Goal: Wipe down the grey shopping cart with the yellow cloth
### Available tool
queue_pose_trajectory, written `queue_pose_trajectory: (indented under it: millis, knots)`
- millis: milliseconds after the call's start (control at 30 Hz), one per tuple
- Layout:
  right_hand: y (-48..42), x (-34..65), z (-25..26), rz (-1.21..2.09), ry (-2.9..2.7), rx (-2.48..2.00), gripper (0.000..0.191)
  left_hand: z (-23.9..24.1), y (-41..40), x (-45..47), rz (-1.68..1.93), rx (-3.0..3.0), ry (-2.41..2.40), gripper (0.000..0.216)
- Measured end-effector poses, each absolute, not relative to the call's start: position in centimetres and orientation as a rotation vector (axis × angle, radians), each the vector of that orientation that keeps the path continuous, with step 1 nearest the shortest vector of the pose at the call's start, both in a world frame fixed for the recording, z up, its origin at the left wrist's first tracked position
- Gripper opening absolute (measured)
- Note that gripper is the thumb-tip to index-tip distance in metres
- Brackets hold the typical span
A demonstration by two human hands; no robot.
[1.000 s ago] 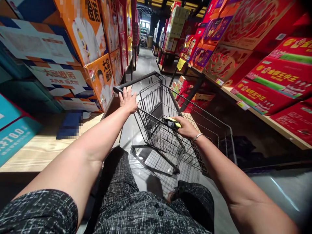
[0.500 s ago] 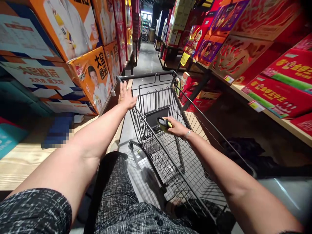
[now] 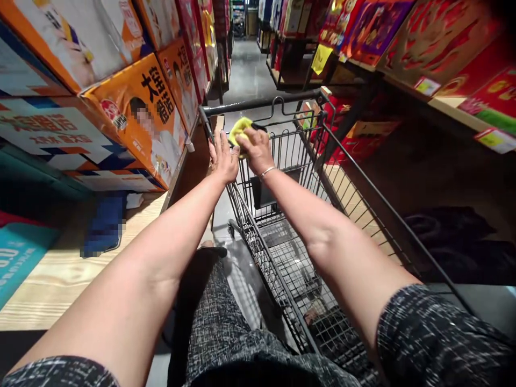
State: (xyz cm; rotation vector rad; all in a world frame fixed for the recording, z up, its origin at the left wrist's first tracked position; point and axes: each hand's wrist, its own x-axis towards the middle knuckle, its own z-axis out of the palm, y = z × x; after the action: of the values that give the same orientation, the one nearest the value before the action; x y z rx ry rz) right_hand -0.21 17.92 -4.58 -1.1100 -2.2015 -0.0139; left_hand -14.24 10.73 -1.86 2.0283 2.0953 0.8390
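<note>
Cloth [image 3: 238,131] gripped by right hand [image 3: 255,149]; left hand [image 3: 223,160] lies flat, released, on cart [image 3: 346,177] between shelves.

Orange boxes [image 3: 141,107] printed with large characters are stacked on the shelving at nine to eleven o'clock. Below them, a pale wooden shelf board [image 3: 60,274] runs toward seven o'clock, with a teal box [image 3: 18,255] at its left end. Red gift boxes [image 3: 435,48] line the shelves from one to three o'clock, with yellow price tags [image 3: 426,86] on the shelf edge. A glossy grey aisle floor [image 3: 250,75] recedes at twelve o'clock.
</note>
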Motion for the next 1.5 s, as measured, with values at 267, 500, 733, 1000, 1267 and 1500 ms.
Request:
queue_pose_trajectory:
  millis: [267, 500, 733, 1000, 1267, 1500]
  knots:
    - [4.9, 2.3, -16.7, 0.255, -2.603, -1.326, 0.035, -2.0, 10.8, -14.0, 0.812, 2.053, 2.105, 0.075]
    - [3.0, 5.5, -19.0, 0.438, -2.773, -1.241, 0.027, -1.7, 10.4, -13.7, 0.707, 2.116, 2.112, 0.084]
    - [13.4, 5.5, -6.0, 0.104, -2.401, -1.265, 0.044, -0.1, 9.2, -12.5, 0.504, 2.105, 2.282, 0.089]
    - [20.0, 5.7, -3.2, -0.046, -2.176, -1.108, 0.047, 0.2, 9.4, -12.7, 0.403, 2.256, 2.256, 0.091]
    - [8.0, 10.7, -18.0, 0.319, -2.565, -1.429, 0.047, 0.4, 10.0, -13.0, 0.234, 2.292, 2.104, 0.090]
    - [11.2, 15.0, -15.3, 0.300, -2.715, -1.345, 0.034, 0.6, 10.0, -13.1, 0.227, 2.288, 2.045, 0.092]
